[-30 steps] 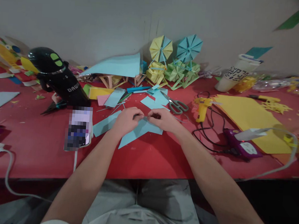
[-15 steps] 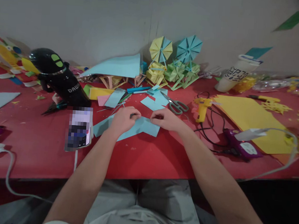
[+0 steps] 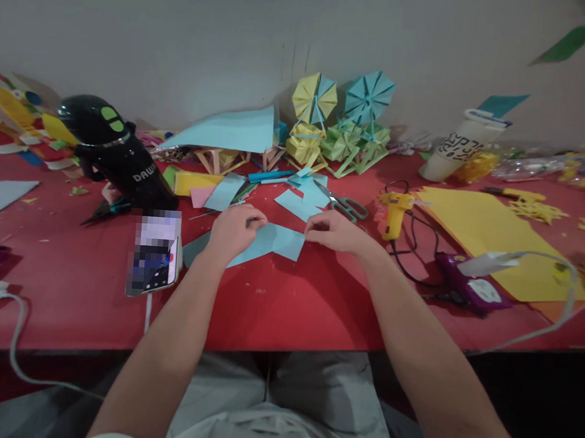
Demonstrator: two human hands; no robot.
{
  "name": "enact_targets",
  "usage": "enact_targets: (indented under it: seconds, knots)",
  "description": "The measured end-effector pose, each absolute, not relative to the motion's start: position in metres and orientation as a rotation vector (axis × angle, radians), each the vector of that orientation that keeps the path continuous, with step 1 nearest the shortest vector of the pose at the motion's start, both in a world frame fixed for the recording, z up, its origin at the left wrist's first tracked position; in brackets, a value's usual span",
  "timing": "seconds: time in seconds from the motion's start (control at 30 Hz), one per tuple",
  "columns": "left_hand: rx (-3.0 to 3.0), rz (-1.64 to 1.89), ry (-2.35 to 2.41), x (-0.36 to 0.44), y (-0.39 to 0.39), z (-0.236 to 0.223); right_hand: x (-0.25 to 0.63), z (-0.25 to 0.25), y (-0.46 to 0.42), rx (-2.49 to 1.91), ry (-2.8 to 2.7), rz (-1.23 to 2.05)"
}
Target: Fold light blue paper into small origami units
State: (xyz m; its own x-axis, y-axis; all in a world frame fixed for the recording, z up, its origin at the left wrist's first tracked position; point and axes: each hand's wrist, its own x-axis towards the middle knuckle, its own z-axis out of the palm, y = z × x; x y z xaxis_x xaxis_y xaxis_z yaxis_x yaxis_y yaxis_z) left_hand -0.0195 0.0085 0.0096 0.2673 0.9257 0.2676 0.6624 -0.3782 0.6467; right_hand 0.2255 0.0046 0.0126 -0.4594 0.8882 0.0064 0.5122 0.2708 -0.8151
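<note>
At the centre of the frame, a blue paper [image 3: 271, 241] lies flat on the red counter [image 3: 286, 305], between and partly under the two hands. It looks cut to an angled outline but shows no clear fold or glued joint, so work on this piece seems to be at an early stage; how much is left, the view does not tell. At upper centre, a yellow paper wheel [image 3: 314, 97] and a blue paper wheel [image 3: 370, 97] stand fully pleated and look finished. Scissors [image 3: 350, 208] and a yellow glue gun [image 3: 396, 213] lie right of centre, neither in a hand.

The left hand [image 3: 234, 231] is over the paper's left part, fingers curled in — something dark shows beneath them, too small to name, so I cannot tell whether its grip is clenched on anything. The right hand [image 3: 339, 231] is at the paper's right corner, thumb and fingers drawn close together — whether they pinch that edge or only rest there, I cannot tell.
</note>
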Motion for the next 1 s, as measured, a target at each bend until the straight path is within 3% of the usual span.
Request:
enact_targets:
  seconds: [0.23,0.53,1.0]
  knots:
    - [1.974,1.08,1.467,-0.034,0.015,0.012,0.236,0.003,0.01,-1.393,-1.93,0.945]
    - [2.055,0.985,1.341,-0.023,0.011,0.013,0.219,0.003,0.008,-1.152,-1.85,0.982]
    - [1.991,0.922,1.306,-0.017,0.008,0.015,0.213,-0.001,0.007,-1.125,-1.793,1.033]
